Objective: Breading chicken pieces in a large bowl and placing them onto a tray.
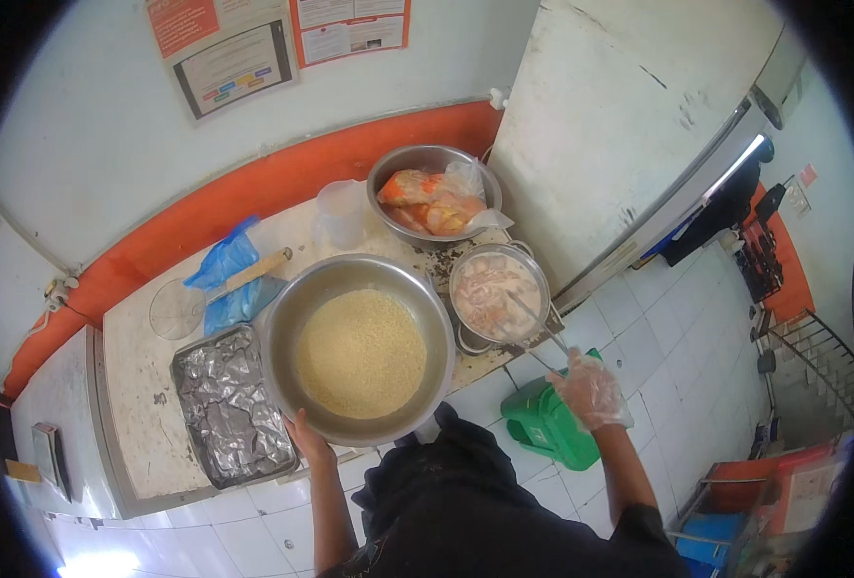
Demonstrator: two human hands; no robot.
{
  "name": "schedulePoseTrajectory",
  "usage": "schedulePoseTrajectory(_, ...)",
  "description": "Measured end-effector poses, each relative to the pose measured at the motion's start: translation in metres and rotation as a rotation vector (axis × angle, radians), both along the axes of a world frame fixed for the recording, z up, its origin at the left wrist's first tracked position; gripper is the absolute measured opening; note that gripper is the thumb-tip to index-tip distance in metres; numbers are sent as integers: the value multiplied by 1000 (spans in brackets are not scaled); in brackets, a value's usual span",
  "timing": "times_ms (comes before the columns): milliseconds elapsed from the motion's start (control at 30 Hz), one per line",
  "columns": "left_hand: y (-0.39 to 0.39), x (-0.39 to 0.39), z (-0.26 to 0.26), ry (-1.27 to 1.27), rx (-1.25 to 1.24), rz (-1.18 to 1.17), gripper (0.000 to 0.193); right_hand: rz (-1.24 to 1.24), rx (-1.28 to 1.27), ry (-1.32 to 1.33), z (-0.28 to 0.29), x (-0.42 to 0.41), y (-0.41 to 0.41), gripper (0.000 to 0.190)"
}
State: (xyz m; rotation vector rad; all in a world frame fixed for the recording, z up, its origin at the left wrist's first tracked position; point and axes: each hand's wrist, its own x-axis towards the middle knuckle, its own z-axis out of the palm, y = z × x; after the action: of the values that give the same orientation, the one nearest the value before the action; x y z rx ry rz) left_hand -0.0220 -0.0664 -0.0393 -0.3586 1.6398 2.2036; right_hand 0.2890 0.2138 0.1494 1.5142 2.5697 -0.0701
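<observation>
My left hand (311,438) is bare and grips the near-left side of a large metal bowl (427,303), its thumb at the rim. Pale yellow crumbs or grains (362,354) fill the bowl's bottom. In a clear plastic glove, my right hand (592,391) holds metal tongs (548,331) by their arms. The tongs' tips reach into a metal pot (463,331) with loop handles, to the right of the bowl. Pale strips of what looks like raw meat (496,289) lie there in milky liquid, and the tips are partly hidden among them.
A foil-lined tray (235,404) sits left of the bowl. Behind are a wooden-handled strainer (177,309), a blue plastic bag (228,271), a clear plastic jug (340,213) and a metal basin (381,206) with bagged food. A green bin (553,426) stands on the floor; a white cabinet (615,123) borders the table.
</observation>
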Motion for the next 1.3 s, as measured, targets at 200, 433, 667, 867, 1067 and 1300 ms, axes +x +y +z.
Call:
schedulePoseTrajectory(200, -2, -4, -8, 28, 31, -8, 60, 58, -25, -5, -16, 0, 28, 43)
schedulePoseTrajectory(433, 3, 4, 4, -39, -34, 61, 69, 17, 15, 118, -42, 5, 21, 41)
schedulePoseTrajectory(667, 0, -1, 0, -11, 10, 1, 71, -47, -87, 262, -80, 13, 54, 44)
schedulePoseTrajectory(867, 1, 1, -3, -7, 18, -1, 66, -143, -108, 451, -41, 18, 51, 40)
schedulePoseTrajectory(1067, -2, 0, -6, 24, 17, 7, 54, -267, -18, 467, 30, 8, 34, 36)
schedulePoseTrajectory(1300, 1, 2, 6, 0, 79, 11, 58, -178, -116, 436, -39, 0, 28, 39)
